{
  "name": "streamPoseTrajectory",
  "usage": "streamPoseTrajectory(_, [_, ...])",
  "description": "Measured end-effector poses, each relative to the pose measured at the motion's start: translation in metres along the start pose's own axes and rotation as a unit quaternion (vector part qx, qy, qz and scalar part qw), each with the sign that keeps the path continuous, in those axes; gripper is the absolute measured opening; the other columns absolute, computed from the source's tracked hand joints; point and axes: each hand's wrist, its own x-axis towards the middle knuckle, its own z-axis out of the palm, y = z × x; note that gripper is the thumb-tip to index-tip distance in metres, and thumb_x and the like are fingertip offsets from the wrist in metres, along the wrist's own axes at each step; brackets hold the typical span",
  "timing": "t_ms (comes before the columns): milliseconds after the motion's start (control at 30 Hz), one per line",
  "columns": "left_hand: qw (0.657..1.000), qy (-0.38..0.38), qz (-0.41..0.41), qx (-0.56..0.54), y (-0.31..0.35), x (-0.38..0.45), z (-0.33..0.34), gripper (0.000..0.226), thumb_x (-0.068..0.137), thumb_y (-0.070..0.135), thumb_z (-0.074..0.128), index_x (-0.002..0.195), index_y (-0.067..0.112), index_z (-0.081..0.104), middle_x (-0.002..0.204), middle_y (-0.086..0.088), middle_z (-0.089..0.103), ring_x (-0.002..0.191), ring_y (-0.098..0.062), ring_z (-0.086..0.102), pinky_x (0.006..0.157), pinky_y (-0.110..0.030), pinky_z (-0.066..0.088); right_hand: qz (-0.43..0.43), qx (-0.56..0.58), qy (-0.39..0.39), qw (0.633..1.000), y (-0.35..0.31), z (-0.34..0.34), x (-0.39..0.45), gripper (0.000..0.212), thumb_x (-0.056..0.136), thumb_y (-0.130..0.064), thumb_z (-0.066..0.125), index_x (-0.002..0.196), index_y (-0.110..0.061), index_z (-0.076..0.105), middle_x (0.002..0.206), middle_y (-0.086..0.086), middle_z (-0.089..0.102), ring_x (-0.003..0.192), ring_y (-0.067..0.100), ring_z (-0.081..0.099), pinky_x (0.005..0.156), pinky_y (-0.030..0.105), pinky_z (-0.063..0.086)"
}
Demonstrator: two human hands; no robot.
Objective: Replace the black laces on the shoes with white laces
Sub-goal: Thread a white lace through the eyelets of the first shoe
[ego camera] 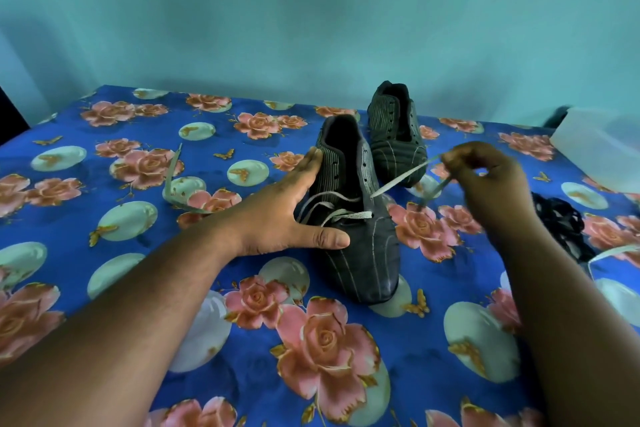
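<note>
The near shoe (360,218), set near the middle of the floral-covered bench (138,253), is steadied by the left hand (287,215), whose fingers are held straight and spread against its side. One end of the white lace (398,180), threaded through the lower eyelets, is pinched between the curled fingers of the right hand (485,170). The second shoe (394,135) is stood unlaced toward the far edge, and the black laces (557,218) are heaped near the right edge.
</note>
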Motion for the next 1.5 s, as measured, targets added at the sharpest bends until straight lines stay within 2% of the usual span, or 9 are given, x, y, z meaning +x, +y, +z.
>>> streamPoseTrajectory(167, [1.000,0.001,-0.007,-0.002,0.001,0.000,0.001,0.141,0.056,0.088,0.069,0.160,0.040,-0.012,0.164,0.030,-0.016,0.147,0.014,-0.014,0.126,-0.027,0.003,0.120,-0.223,0.117,0.960,0.017,-0.016,0.007,0.033,0.088,-0.061,0.060,0.105,-0.033,0.068,0.115,-0.004,0.067,0.127,0.036,0.046,0.100,0.054,0.039])
streamPoseTrajectory(433, [1.000,-0.004,-0.009,-0.016,0.001,0.001,0.001,0.140,0.059,0.084,0.073,0.160,0.038,-0.013,0.164,0.029,-0.016,0.147,0.014,-0.014,0.129,-0.034,0.004,-0.315,-0.100,-0.202,0.922,-0.018,0.030,-0.018,0.020,0.091,-0.048,0.067,0.103,-0.032,0.071,0.110,-0.015,0.066,0.119,0.019,0.055,0.103,0.031,0.035])
streamPoseTrajectory(567, [1.000,-0.010,-0.008,-0.025,-0.001,0.002,0.002,0.140,0.059,0.084,0.074,0.159,0.041,-0.014,0.163,0.031,-0.018,0.148,0.012,-0.014,0.129,-0.038,0.007,-0.280,-0.095,-0.171,0.940,-0.016,0.023,-0.013,0.009,0.094,-0.038,0.067,0.090,-0.030,0.065,0.096,-0.019,0.065,0.107,0.002,0.054,0.096,0.019,0.034])
streamPoseTrajectory(767, [0.999,-0.016,-0.004,-0.028,0.000,0.003,0.003,0.141,0.060,0.082,0.075,0.159,0.040,-0.016,0.163,0.029,-0.021,0.147,0.013,-0.017,0.129,-0.037,0.004,-0.062,-0.195,0.011,0.979,0.008,-0.005,0.006,0.017,0.098,-0.041,0.062,0.095,-0.026,0.068,0.103,-0.004,0.065,0.116,0.034,0.052,0.091,0.048,0.043])
streamPoseTrajectory(900, [1.000,-0.017,-0.002,-0.019,0.002,0.001,0.002,0.140,0.062,0.080,0.075,0.159,0.037,-0.018,0.163,0.026,-0.022,0.148,0.011,-0.017,0.129,-0.033,0.003,0.001,-0.308,-0.044,0.950,0.004,0.010,-0.002,0.018,0.098,-0.041,0.063,0.107,-0.027,0.068,0.126,0.001,0.059,0.131,0.033,0.038,0.102,0.054,0.032])
streamPoseTrajectory(1133, [1.000,-0.007,0.003,-0.011,0.003,-0.001,0.001,0.137,0.063,0.084,0.071,0.160,0.038,-0.014,0.164,0.027,-0.020,0.149,0.010,-0.016,0.129,-0.036,0.005,-0.284,-0.122,-0.201,0.930,-0.021,0.025,-0.020,0.036,0.094,-0.050,0.060,0.112,-0.023,0.073,0.116,-0.009,0.067,0.120,0.015,0.054,0.105,0.025,0.034])
streamPoseTrajectory(1267, [0.992,0.088,0.084,-0.028,0.014,-0.007,-0.006,0.096,0.070,0.062,0.075,0.154,0.037,0.037,0.166,0.015,0.022,0.152,0.001,0.018,0.120,-0.024,0.027,-0.292,-0.097,-0.225,0.925,-0.021,0.032,-0.021,0.022,0.093,-0.043,0.066,0.100,-0.024,0.070,0.104,-0.014,0.066,0.109,0.019,0.059,0.097,0.042,0.046])
streamPoseTrajectory(1333, [0.979,0.130,0.158,-0.011,0.018,-0.008,-0.007,0.049,0.076,0.052,0.078,0.121,0.033,0.069,0.132,0.010,0.053,0.131,-0.012,0.050,0.105,-0.021,0.041,-0.279,-0.087,-0.231,0.928,-0.020,0.031,-0.021,0.020,0.093,-0.043,0.065,0.099,-0.025,0.069,0.103,-0.015,0.065,0.107,0.018,0.059,0.095,0.045,0.047])
streamPoseTrajectory(1500, [0.976,0.128,0.172,0.023,0.020,-0.005,0.001,0.013,0.085,0.042,0.078,0.092,0.030,0.078,0.097,0.014,0.056,0.102,-0.016,0.058,0.083,-0.024,0.045,-0.263,-0.069,-0.232,0.934,-0.020,0.034,-0.022,0.019,0.094,-0.039,0.066,0.099,-0.021,0.069,0.101,-0.015,0.064,0.104,0.014,0.059,0.093,0.040,0.049])
